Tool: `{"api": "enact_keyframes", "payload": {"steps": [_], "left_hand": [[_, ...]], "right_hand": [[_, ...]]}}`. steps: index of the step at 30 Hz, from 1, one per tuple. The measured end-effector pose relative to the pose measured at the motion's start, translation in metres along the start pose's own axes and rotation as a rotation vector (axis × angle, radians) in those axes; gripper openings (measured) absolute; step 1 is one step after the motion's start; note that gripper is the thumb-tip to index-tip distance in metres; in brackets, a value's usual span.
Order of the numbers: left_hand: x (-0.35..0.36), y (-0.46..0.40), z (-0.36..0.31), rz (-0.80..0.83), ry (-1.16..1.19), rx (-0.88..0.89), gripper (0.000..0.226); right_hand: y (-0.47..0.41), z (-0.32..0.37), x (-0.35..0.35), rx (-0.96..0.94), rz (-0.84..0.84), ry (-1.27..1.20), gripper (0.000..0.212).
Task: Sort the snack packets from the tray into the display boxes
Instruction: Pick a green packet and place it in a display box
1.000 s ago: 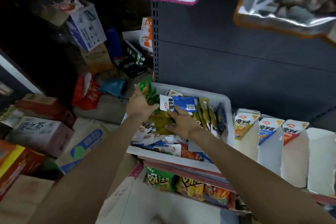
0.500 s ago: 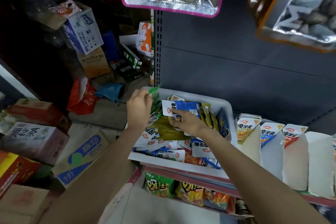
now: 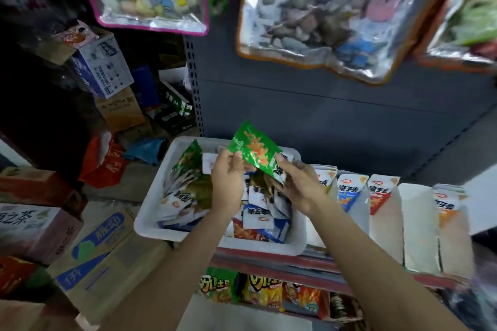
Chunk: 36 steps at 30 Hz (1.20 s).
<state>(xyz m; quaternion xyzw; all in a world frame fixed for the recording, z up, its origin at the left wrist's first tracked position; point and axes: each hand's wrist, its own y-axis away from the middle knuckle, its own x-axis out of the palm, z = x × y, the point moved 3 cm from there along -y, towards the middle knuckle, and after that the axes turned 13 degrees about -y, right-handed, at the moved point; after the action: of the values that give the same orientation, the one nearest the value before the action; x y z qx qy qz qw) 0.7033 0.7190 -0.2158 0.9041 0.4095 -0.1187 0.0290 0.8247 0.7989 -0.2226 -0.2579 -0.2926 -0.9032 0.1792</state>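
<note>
Holding the green packet (image 3: 254, 152) above the tray (image 3: 150, 212), both hands, left hand (image 3: 227, 179) and right hand (image 3: 297, 187), pinch its ends, probably to read its flavour.

glossy green packet (image 3: 254, 152), plastic tray (image 3: 150, 219).
</note>
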Motion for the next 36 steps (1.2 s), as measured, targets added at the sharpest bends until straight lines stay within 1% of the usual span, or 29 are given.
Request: {"api": "enact_keyframes", "payload": {"steps": [4, 6, 8, 9, 11, 12, 13, 15, 16, 19, 21, 23, 26, 28, 30, 31, 33, 36], "left_hand": [[0.072, 0.027, -0.016, 0.01, 0.063, -0.093, 0.027], [0.116, 0.04, -0.023, 0.076, 0.032, -0.112, 0.027], [0.159, 0.053, -0.027, 0.175, -0.048, -0.114, 0.024], [0.179, 0.059, -0.029, 0.231, -0.126, -0.085, 0.021], [0.211, 0.072, -0.039, 0.323, -0.406, 0.056, 0.016], [0.225, 0.078, -0.042, 0.327, -0.557, 0.144, 0.018], [0.237, 0.083, -0.046, 0.316, -0.672, 0.226, 0.024], [0.255, 0.094, -0.057, 0.271, -0.774, 0.33, 0.041], [0.263, 0.097, -0.061, 0.263, -0.79, 0.381, 0.044], [0.289, 0.103, -0.066, 0.35, -0.903, 0.506, 0.047], [0.303, 0.102, -0.066, 0.408, -1.037, 0.59, 0.05], [0.311, 0.102, -0.063, 0.438, -1.145, 0.64, 0.056], [0.314, 0.101, -0.06, 0.449, -1.231, 0.642, 0.066], [0.314, 0.099, -0.058, 0.452, -1.281, 0.633, 0.065], [0.312, 0.097, -0.055, 0.5, -1.303, 0.598, 0.063], [0.311, 0.096, -0.054, 0.536, -1.303, 0.577, 0.063], [0.311, 0.094, -0.054, 0.595, -1.29, 0.56, 0.062], [0.311, 0.091, -0.056, 0.613, -1.287, 0.585, 0.061]], "right_hand": [[0.024, 0.056, -0.062, -0.176, -0.032, -0.024, 0.018], [0.034, 0.086, -0.097, -0.257, -0.085, -0.023, 0.022], [0.045, 0.118, -0.133, -0.365, -0.191, 0.046, 0.028], [0.052, 0.135, -0.15, -0.421, -0.241, 0.11, 0.026], [0.064, 0.166, -0.181, -0.516, -0.293, 0.2, 0.021], [0.069, 0.18, -0.195, -0.552, -0.308, 0.233, 0.019], [0.073, 0.194, -0.209, -0.585, -0.324, 0.275, 0.017], [0.079, 0.216, -0.231, -0.628, -0.345, 0.39, 0.01], [0.08, 0.224, -0.24, -0.64, -0.346, 0.444, 0.008], [0.079, 0.244, -0.259, -0.68, -0.324, 0.591, 0.014], [0.076, 0.252, -0.263, -0.707, -0.262, 0.743, 0.016], [0.071, 0.255, -0.263, -0.705, -0.178, 0.939, 0.013], [0.059, 0.253, -0.257, -0.691, -0.071, 1.191, 0.012], [0.046, 0.247, -0.257, -0.616, -0.034, 1.298, 0.012], [0.032, 0.239, -0.256, -0.501, 0.002, 1.411, 0.021], [0.025, 0.235, -0.256, -0.444, 0.034, 1.469, 0.022], [0.015, 0.228, -0.256, -0.351, 0.103, 1.584, 0.02], [0.003, 0.219, -0.261, -0.256, 0.133, 1.682, 0.013]]}}
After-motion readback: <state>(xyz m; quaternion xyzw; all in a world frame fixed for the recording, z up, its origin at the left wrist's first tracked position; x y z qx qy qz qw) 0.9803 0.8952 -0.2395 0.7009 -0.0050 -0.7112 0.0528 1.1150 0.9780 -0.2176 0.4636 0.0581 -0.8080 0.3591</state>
